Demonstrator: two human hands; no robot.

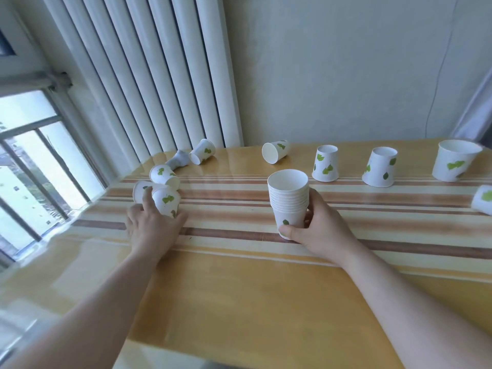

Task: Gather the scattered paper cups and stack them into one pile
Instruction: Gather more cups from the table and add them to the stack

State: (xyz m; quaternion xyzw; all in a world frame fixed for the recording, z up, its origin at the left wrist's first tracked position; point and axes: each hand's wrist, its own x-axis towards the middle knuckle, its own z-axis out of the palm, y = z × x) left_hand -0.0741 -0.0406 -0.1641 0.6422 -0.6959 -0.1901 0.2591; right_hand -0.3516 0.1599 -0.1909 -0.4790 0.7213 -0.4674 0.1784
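Observation:
My right hand (318,227) grips an upright stack of white paper cups (288,194) with green leaf prints, near the table's middle. My left hand (151,225) reaches to the left edge and wraps its fingers around a cup lying on its side (166,199); another tipped cup (139,190) lies right behind it and a third (163,175) just beyond. More loose cups stand or lie along the back: two on their sides (201,155) (274,153), two upside down (325,166) (379,170), one upright (454,162), one at the right edge (483,199).
The table (239,302) has a glossy yellow cover with brown stripes. A white radiator (149,75) and wall rise behind it; a window (32,161) is at the left. A small grey object (178,159) lies by the radiator's foot.

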